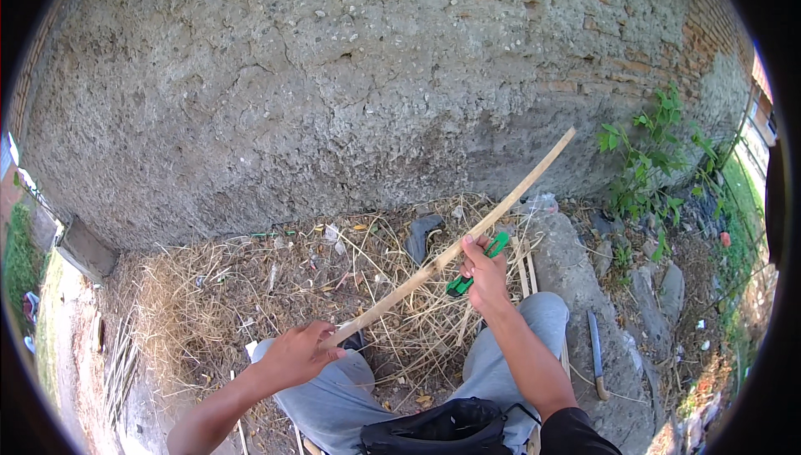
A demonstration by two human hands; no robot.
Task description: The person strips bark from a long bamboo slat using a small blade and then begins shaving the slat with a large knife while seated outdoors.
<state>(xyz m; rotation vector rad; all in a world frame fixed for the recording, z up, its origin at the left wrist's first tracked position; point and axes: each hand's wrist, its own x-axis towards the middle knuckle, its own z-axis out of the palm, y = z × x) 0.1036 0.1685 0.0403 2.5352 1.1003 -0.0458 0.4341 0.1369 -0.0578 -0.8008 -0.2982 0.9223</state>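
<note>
Wooden stick (455,248) slants between left hand (296,353) and right hand (484,276).

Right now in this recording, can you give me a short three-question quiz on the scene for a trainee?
1. True or false: both hands hold the long wooden stick.
2. Which tool does the right hand hold against the stick? A) a hammer B) a green-handled cutter C) a paintbrush
3. What lies on the stone slab to the right of the person's knee?

Key
1. True: the left hand grips the near end, the right hand grips the middle.
2. B.
3. A knife with a wooden handle.
</note>
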